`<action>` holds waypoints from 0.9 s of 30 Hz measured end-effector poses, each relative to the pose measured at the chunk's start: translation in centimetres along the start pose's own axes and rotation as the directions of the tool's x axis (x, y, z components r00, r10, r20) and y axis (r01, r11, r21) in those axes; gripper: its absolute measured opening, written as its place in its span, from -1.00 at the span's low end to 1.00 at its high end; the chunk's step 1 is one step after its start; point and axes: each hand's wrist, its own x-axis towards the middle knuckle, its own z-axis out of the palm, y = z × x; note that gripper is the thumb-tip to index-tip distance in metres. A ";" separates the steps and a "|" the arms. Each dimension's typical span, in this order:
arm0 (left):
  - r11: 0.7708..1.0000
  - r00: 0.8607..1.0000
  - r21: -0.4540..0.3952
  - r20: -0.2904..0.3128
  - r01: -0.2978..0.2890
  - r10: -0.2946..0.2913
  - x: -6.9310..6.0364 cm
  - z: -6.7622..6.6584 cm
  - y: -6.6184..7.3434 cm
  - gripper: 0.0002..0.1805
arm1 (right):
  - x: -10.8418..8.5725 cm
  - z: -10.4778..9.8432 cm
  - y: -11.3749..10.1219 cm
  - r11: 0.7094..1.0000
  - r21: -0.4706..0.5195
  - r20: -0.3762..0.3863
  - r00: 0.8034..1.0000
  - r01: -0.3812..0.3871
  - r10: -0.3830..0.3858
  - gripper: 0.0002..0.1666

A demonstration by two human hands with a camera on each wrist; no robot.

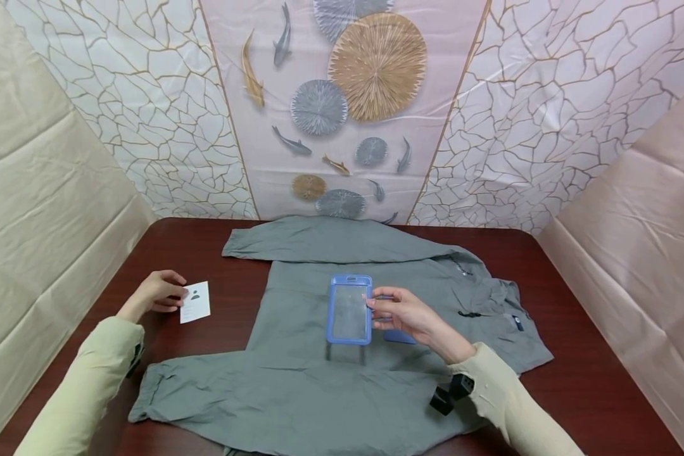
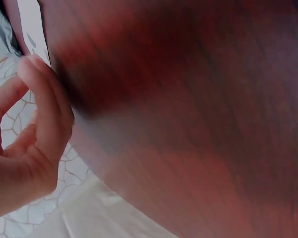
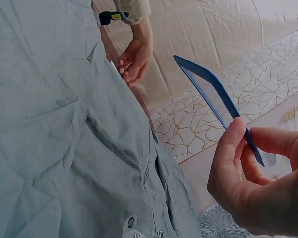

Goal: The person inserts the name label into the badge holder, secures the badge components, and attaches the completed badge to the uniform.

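My right hand (image 1: pixel 405 315) pinches the right edge of a blue ID badge holder (image 1: pixel 329 310) with a clear window. The holder is raised above a grey-green jacket (image 1: pixel 296 291); the right wrist view shows the blue frame (image 3: pixel 213 79) nearly edge-on between thumb and fingers. Partly behind that hand, a second flat blue piece (image 1: pixel 399 336) lies on the jacket. At the left, my left hand (image 1: pixel 158 292) pinches a white card (image 1: pixel 196 304) with a small dark person icon and faint print. Only a strip of the card (image 2: pixel 34 25) shows in the left wrist view.
The jacket is spread over a dark red-brown wooden table (image 1: pixel 205 247), one sleeve toward the back and one toward the front. Beige padded panels (image 1: pixel 51 190) stand at both sides. A patterned cloth (image 1: pixel 177 114) hangs behind the table.
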 end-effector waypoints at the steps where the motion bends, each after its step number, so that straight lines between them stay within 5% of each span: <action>1: 1.000 1.000 0.024 -0.016 -0.006 0.006 0.0 0.1 0.1 -0.54 | 0.0 0.0 0.0 1.000 0.001 0.001 1.000 0.002 -0.002 -0.95; 9: 0.987 0.992 0.159 -0.125 -0.008 0.028 0.3 0.7 0.2 -0.68 | -0.1 0.0 0.0 1.000 -0.009 0.001 1.000 0.007 -0.007 -0.94; 27: 0.953 0.980 0.303 -0.180 -0.023 0.081 0.1 1.2 0.3 -0.83 | -0.3 -0.1 0.0 1.000 -0.015 -0.009 1.000 0.000 0.000 -0.95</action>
